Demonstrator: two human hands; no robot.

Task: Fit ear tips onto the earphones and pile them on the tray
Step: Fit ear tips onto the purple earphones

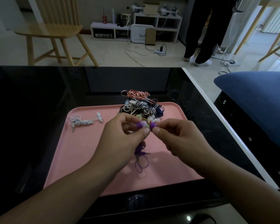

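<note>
Your left hand point(128, 126) pinches one purple earbud point(139, 125) between thumb and fingers, and your right hand point(173, 135) pinches the other purple earbud point(152, 125) just beside it. Both hands are held above the pink tray point(81, 152), which lies on a black table point(39, 97). The purple cord point(141, 160) and its plug hang down below your left hand. A tangled pile of earphones point(139, 104) sits at the tray's far edge, and a white bundled pair point(83, 122) lies at the far left.
</note>
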